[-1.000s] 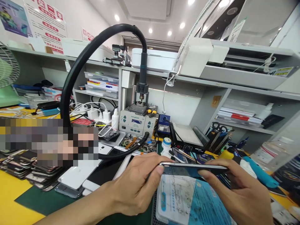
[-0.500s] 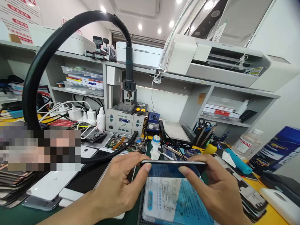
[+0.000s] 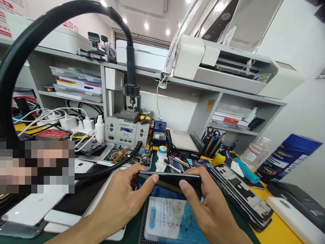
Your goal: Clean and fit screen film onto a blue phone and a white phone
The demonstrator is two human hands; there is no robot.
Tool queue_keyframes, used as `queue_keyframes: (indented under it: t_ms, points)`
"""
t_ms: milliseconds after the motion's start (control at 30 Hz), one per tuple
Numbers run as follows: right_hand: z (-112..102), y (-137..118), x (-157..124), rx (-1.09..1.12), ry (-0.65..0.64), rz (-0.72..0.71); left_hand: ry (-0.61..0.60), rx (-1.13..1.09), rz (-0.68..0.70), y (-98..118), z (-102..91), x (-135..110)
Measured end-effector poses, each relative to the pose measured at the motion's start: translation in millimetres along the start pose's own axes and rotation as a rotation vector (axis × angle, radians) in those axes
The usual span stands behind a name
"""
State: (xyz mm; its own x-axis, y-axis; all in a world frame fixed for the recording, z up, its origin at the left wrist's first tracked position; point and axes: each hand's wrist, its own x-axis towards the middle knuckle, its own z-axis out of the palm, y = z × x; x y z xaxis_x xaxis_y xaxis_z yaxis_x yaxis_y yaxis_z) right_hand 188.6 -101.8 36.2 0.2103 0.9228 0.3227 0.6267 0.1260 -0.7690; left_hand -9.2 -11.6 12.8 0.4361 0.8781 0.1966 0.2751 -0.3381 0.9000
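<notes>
A dark, glossy smartphone [image 3: 167,182] is held sideways between both hands, its face tilted toward me. My left hand [image 3: 127,196] grips the left end, thumb on the front and fingers behind the edge. At the right end, my right hand [image 3: 205,200] pinches the phone the same way. Below it lies a blue and white box [image 3: 167,217] with printed text, on a dark perforated mat. The phone hides the back part of that box.
A soldering station [image 3: 127,130] stands behind, with a thick black hose arching leftward. White phones [image 3: 35,206] lie at left; stacked phone frames [image 3: 241,193] sit at right. A clear bottle [image 3: 255,152] and a blue can [image 3: 286,159] stand farther right. A blurred patch covers the far left.
The view has shifted to the right, so the surroundings sit farther left. The phone is now tilted back more, showing more of its dark face. Both hands keep their hold.
</notes>
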Motion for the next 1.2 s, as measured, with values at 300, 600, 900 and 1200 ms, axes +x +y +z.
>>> queue_keyframes:
  t_ms: [300,600,900,1200]
  points:
    - [-11,-3,10,0.466,-0.166,0.236,-0.074,-0.291,-0.081,5,0.3,4]
    - [-32,3,20,0.789,-0.458,0.423,-0.231,-0.748,-0.43,15,2.2,8]
    - [-39,17,25,0.943,-0.6,0.555,-0.255,-0.856,-0.492,10,2.5,6]
    - [-36,13,23,0.994,-0.511,0.644,-0.258,-0.863,-0.583,11,0.6,2]
